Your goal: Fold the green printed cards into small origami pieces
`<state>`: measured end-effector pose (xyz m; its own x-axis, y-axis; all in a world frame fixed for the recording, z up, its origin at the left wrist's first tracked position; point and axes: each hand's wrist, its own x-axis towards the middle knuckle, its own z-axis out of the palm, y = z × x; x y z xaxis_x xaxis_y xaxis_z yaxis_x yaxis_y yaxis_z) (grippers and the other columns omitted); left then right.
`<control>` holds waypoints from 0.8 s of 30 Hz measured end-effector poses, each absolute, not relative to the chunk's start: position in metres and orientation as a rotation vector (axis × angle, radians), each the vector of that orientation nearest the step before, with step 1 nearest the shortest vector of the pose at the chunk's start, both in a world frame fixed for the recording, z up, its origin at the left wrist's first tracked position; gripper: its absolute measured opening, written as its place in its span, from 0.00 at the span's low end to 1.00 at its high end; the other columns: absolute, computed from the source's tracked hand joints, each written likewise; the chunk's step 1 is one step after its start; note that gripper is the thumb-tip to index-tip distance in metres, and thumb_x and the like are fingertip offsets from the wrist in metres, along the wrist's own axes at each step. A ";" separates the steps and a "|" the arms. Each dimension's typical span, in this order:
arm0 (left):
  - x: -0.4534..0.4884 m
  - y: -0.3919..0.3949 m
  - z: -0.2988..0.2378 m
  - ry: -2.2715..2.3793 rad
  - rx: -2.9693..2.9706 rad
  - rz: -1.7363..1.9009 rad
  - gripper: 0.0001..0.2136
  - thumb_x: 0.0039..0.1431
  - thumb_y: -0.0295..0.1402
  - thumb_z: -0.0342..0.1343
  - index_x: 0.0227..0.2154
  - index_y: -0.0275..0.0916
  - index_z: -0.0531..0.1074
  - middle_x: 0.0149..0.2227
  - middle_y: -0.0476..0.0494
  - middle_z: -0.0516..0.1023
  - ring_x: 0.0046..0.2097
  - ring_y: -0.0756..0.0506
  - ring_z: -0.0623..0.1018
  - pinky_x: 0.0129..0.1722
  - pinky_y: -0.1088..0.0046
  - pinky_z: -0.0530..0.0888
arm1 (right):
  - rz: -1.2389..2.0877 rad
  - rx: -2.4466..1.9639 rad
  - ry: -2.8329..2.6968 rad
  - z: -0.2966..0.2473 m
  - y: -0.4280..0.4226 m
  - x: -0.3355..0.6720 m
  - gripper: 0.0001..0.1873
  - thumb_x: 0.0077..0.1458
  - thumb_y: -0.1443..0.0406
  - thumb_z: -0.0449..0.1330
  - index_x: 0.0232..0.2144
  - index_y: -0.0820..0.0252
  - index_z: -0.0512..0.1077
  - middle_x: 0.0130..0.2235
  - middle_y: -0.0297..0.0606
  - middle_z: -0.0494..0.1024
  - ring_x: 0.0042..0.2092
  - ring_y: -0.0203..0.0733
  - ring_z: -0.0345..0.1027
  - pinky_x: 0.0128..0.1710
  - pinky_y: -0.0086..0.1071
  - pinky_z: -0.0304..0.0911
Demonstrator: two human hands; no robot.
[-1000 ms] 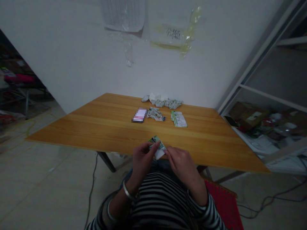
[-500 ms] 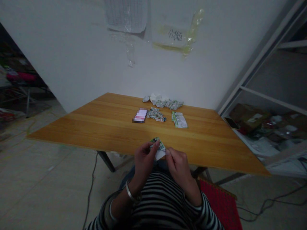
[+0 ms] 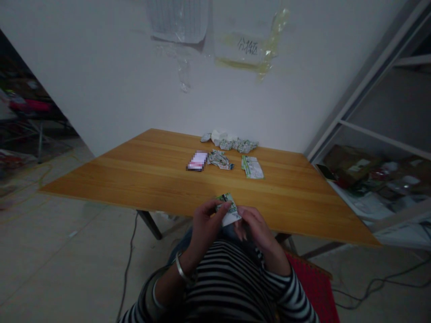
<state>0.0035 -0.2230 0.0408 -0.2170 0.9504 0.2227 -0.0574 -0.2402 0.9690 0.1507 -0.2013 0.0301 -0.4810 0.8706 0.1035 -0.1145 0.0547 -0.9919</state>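
Observation:
My left hand (image 3: 206,224) and my right hand (image 3: 255,226) are together at the near edge of the wooden table (image 3: 141,179). Between them is a small folded piece of printed paper (image 3: 229,209), green and white. The left thumb and fingers pinch its left side. The right fingers are curled against its lower right edge. A silver bangle sits on my left wrist. Both sleeves are black and white striped.
Farther back on the table lie a flat stack of printed papers (image 3: 252,167), a crumpled folded piece (image 3: 219,159), a blurred pink rectangle (image 3: 197,161) and a row of folded pieces (image 3: 232,142) by the wall. A metal shelf (image 3: 377,148) stands at the right; a red seat (image 3: 313,287) is under me.
Both hands have shifted slightly to the right with the paper, and the paper has turned a little between the fingers.

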 end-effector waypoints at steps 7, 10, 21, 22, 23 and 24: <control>0.001 -0.223 0.046 1.137 1.246 1.500 0.11 0.54 0.39 0.62 0.22 0.36 0.76 0.23 0.49 0.73 0.26 0.51 0.70 0.26 0.77 0.67 | 1.788 -0.677 -1.609 0.036 -0.196 0.169 0.21 0.60 0.53 0.55 0.25 0.64 0.73 0.17 0.32 0.73 0.16 0.30 0.61 0.17 0.22 0.56; 0.001 -0.224 0.050 1.137 1.278 1.497 0.12 0.53 0.38 0.62 0.21 0.37 0.76 0.24 0.49 0.72 0.26 0.51 0.70 0.26 0.77 0.67 | 1.878 -0.683 -1.678 0.041 -0.194 0.177 0.20 0.60 0.53 0.56 0.29 0.65 0.75 0.18 0.33 0.75 0.17 0.30 0.63 0.17 0.21 0.57; 0.001 -0.223 0.046 1.232 1.287 1.488 0.13 0.55 0.40 0.61 0.21 0.36 0.77 0.24 0.49 0.71 0.27 0.50 0.70 0.26 0.77 0.65 | 1.852 -0.751 -1.826 0.051 -0.195 0.180 0.21 0.62 0.51 0.52 0.31 0.63 0.71 0.18 0.30 0.74 0.16 0.30 0.63 0.18 0.21 0.58; 0.001 -0.223 0.045 1.242 1.285 1.485 0.13 0.55 0.40 0.61 0.21 0.36 0.77 0.24 0.49 0.71 0.27 0.50 0.69 0.26 0.77 0.65 | 1.821 -0.758 -1.853 0.052 -0.196 0.180 0.21 0.63 0.51 0.52 0.32 0.63 0.71 0.18 0.30 0.73 0.17 0.30 0.63 0.18 0.21 0.58; 0.001 -0.223 0.045 1.250 1.287 1.480 0.13 0.55 0.40 0.61 0.21 0.36 0.77 0.24 0.49 0.71 0.27 0.50 0.69 0.26 0.77 0.65 | 1.785 -0.765 -1.877 0.053 -0.198 0.180 0.21 0.63 0.51 0.51 0.33 0.63 0.71 0.18 0.30 0.73 0.17 0.30 0.63 0.18 0.21 0.58; 0.001 -0.223 0.046 1.257 1.293 1.480 0.13 0.55 0.40 0.61 0.21 0.36 0.77 0.24 0.49 0.71 0.27 0.50 0.70 0.26 0.77 0.65 | 1.749 -0.773 -1.901 0.053 -0.199 0.180 0.21 0.64 0.52 0.50 0.33 0.63 0.71 0.18 0.29 0.73 0.17 0.30 0.63 0.19 0.21 0.59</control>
<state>0.0006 -0.2225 0.0457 -0.1707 0.9638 0.2048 0.0461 -0.1998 0.9788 0.1800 -0.1989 0.0532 -0.7460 0.6640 -0.0502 0.1051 0.0429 -0.9935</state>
